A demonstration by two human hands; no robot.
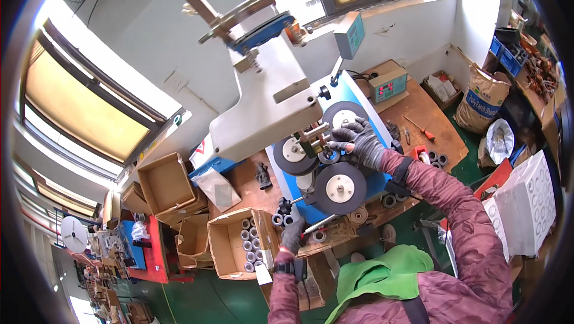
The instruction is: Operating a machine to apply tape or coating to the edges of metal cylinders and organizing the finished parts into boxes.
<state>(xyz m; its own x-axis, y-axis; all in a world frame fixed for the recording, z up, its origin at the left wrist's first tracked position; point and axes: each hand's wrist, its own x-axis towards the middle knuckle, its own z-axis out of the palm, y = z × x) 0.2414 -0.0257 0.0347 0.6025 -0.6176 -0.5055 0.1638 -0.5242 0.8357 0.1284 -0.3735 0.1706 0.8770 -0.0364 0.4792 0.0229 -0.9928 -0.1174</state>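
My right hand (365,146), in a grey striped glove, reaches over a winding machine with three black wheels (339,189). Its fingers are stretched and apart, with the tips beside the machine's metal head (315,138). A small ring (329,156) sits between the wheels, just below those fingertips. At the front left edge of the machine, my left hand (292,237), gloved too, has its fingers closed at a grey ring (289,220). A second grey ring (277,219) is right beside it. The left fingertips are partly hidden.
A cardboard box (224,243) with several grey rings stands left of my left hand. Overhead hangs the machine's white arm (263,106). A control box (388,86), an orange screwdriver (421,130) and more rings (442,159) lie on the brown table (439,124) at right.
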